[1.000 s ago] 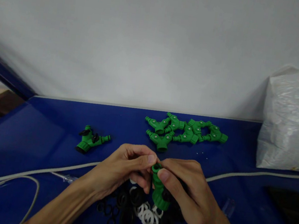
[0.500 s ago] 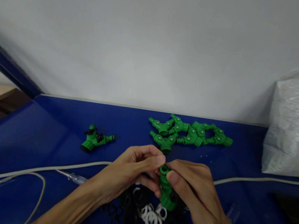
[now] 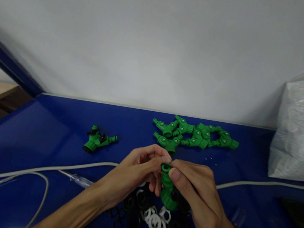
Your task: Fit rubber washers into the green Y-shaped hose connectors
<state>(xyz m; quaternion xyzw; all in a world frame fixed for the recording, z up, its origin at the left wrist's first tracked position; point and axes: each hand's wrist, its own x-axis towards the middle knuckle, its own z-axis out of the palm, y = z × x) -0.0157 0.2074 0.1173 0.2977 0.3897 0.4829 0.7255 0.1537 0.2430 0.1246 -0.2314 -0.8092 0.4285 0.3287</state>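
Observation:
My right hand [image 3: 200,195] grips a green two-way hose splitter [image 3: 168,194], one tubular outlet pointing up and a wide collar below. A black valve lever is partly hidden behind my right fingers. My left hand [image 3: 145,167] pinches with thumb and forefinger at the outlet's mouth, where a thin dark O-ring [image 3: 166,165] shows at the rim. The other left fingers curl beside the splitter. Beneath my hands lie white ring nuts [image 3: 155,223], black O-rings [image 3: 117,224] and round black parts [image 3: 134,221].
Several green splitters [image 3: 199,139] without levers lie near the wall. One splitter with black levers [image 3: 98,140] sits left. A screwdriver [image 3: 81,181] and a white cable [image 3: 49,168] cross the blue table's left side. A plastic-wrapped package [image 3: 302,130] stands right, near a dark object [image 3: 297,219].
The outlet of the held splitter has tilted slightly, and a dark rim now shows around its mouth. My left fingertips have shifted a little over it. The whole view has moved slightly.

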